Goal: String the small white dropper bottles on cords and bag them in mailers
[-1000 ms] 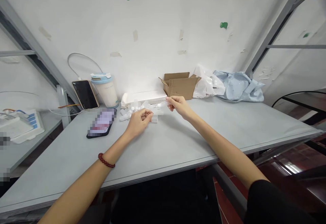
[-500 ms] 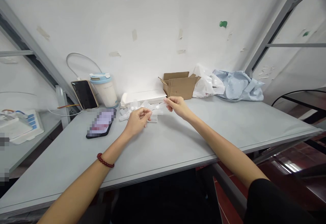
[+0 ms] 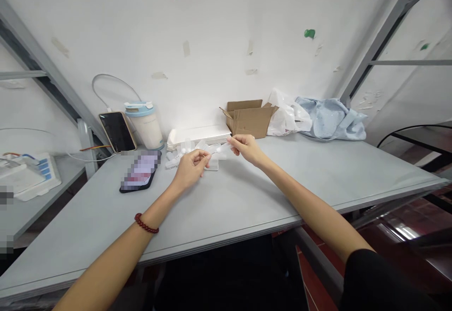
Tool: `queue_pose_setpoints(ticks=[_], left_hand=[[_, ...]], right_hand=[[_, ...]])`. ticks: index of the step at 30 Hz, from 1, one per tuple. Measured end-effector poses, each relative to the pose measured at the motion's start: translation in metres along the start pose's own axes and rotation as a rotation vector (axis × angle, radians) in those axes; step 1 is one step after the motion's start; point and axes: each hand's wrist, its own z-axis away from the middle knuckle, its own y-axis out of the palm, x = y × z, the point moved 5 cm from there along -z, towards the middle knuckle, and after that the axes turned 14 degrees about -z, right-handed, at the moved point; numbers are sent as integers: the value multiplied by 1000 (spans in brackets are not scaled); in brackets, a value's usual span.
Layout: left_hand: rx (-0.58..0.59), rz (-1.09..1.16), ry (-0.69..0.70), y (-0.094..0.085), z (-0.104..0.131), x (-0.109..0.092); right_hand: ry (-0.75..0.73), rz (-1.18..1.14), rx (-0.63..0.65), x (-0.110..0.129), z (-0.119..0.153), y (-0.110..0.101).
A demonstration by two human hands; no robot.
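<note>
Between my hands, just above the table, stretches a small translucent plastic piece (image 3: 220, 148) with a white rounded spot in it; its exact kind is too small to make out. The fingertips of my right hand (image 3: 246, 148) pinch its upper right end. My left hand (image 3: 192, 166), with a dark red bead bracelet on the wrist, is closed in a pinch at the other end. Behind and beside the left fingers lie several clear plastic pieces (image 3: 173, 162), partly hidden by that hand. A flat stack of white sheets or packs (image 3: 199, 134) lies behind them.
Along the wall stand an opened cardboard box (image 3: 250, 122), a white plastic bag (image 3: 286, 115) and a light blue cloth bag (image 3: 330, 118). To the left are a cup with a blue lid (image 3: 146, 127), a leaning phone (image 3: 118, 131) and another phone (image 3: 141, 171) lying flat.
</note>
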Motion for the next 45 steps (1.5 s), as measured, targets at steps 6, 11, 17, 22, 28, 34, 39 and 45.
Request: queue_pose_setpoints(ticks=[6, 11, 17, 22, 28, 34, 39, 45], left_hand=[[3, -4, 10, 1, -1, -1], [1, -3, 6, 0, -1, 0], [0, 3, -2, 0, 0, -1], [2, -1, 5, 0, 0, -3], [7, -8, 5, 0, 0, -2], [12, -6, 15, 0, -1, -1], [33, -7, 26, 1, 0, -4], [24, -1, 34, 1, 0, -5]], right_hand=[[0, 8, 17, 0, 0, 2], [3, -12, -10, 0, -1, -1], [13, -13, -7, -1, 0, 0], [26, -2, 3, -1, 1, 2], [-1, 10, 31, -1, 1, 2], [2, 20, 46, -3, 0, 2], [-8, 31, 95, -1, 1, 8], [-13, -15, 6, 2, -1, 1]])
